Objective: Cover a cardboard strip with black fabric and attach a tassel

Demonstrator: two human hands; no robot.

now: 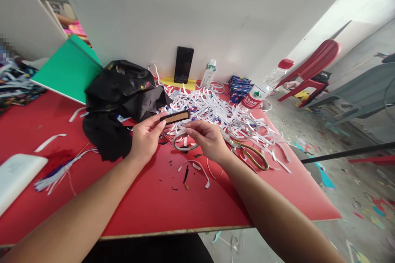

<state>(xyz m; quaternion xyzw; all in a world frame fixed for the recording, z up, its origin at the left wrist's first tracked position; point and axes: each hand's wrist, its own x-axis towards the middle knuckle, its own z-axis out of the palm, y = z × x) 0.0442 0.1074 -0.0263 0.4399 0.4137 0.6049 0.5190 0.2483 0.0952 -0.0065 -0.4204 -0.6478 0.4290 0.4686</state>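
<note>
My left hand (145,137) pinches the left end of a small flat strip, brown on its face with dark edges (175,116), held level above the red table (148,201). My right hand (207,138) is beside it, its fingertips closed just under the strip's right end; whether they touch it I cannot tell. Just below both hands a tape ring (184,143) lies on the table. A heap of white paper strips (216,113) spreads behind the hands.
Gold-handled scissors (251,154) lie right of my right hand. A black plastic bag (121,94), green board (66,70), upright phone (183,65), small bottle (209,74), red-labelled bottle (254,98) and blue packets (239,87) stand behind. A white pad (15,178) is at left. Chairs (311,68) stand right.
</note>
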